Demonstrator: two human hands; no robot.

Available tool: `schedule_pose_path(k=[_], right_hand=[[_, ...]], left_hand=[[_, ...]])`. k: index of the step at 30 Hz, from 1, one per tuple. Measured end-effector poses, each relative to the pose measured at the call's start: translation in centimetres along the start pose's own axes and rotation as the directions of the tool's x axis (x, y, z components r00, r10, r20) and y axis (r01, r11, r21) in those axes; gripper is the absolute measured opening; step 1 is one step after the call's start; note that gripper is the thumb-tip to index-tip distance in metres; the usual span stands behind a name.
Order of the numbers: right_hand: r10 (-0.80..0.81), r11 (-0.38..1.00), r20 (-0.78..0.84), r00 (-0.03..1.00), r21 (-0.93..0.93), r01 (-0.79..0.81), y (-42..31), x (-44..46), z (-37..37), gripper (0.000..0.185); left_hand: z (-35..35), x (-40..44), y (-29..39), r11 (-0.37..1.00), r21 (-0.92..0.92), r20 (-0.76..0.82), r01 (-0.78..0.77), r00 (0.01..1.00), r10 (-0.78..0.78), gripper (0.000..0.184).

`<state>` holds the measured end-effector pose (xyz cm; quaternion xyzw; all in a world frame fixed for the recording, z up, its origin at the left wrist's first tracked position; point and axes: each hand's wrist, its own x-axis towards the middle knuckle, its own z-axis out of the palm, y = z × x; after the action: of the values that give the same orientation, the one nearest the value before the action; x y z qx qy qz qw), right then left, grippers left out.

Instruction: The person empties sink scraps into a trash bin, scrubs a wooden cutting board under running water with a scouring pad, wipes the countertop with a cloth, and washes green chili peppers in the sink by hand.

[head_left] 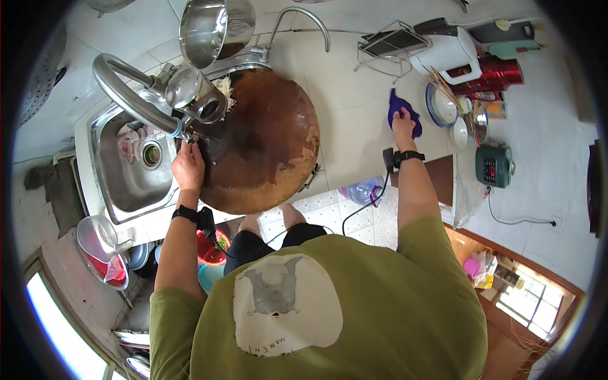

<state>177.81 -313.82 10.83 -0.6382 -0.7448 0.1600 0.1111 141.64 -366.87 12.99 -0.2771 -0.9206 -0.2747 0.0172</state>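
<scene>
My right hand [403,128] presses down on a purple cloth [399,104] on the pale counter, its fingers closed on the fabric. My left hand [189,166] is at the left edge of a large round brown board [259,139], just below the tip of a curved steel faucet [126,95]. Its fingers are curled, and what they grip is hidden. Left of that hand is a steel sink [130,190] with pale pieces of raw food [131,144] near its drain.
A steel pot [204,35] stands behind the board. Bowls [441,104] with chopsticks, a red thermos [500,69], a wire rack [386,54] and a green appliance [494,166] line the right. A red basin [212,247] and a plastic bottle [366,192] are on the floor.
</scene>
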Motion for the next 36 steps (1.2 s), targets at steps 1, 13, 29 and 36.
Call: schedule_pose_path(k=[1, 13, 29, 36], right_hand=[[0.052, 0.998, -0.033, 0.998, -0.046, -0.053, -1.5, 0.5, 0.2, 0.05], [-0.641, 0.767, 0.306, 0.704, 0.21, 0.607, -16.9, -9.8, 1.8, 0.026], [-0.255, 0.946, 0.154, 0.955, -0.166, 0.279, -10.2, 14.0, 2.8, 0.031], [-0.151, 0.98, -0.022, 0.988, -0.132, 0.147, -11.3, 9.8, 3.1, 0.033]], left_hand=[[-0.2, 0.0, 0.1, 1.0, 0.01, -0.006, 0.004, 1.0, -0.004, 0.019], [0.5, 0.0, -0.3, 0.996, 0.087, 0.004, -0.037, 0.999, 0.037, 0.018], [1.0, -0.8, -0.4, 0.993, 0.098, -0.032, 0.072, 0.997, -0.07, 0.029], [0.9, -0.6, -0.7, 0.983, 0.167, 0.014, 0.076, 0.997, -0.079, 0.025]])
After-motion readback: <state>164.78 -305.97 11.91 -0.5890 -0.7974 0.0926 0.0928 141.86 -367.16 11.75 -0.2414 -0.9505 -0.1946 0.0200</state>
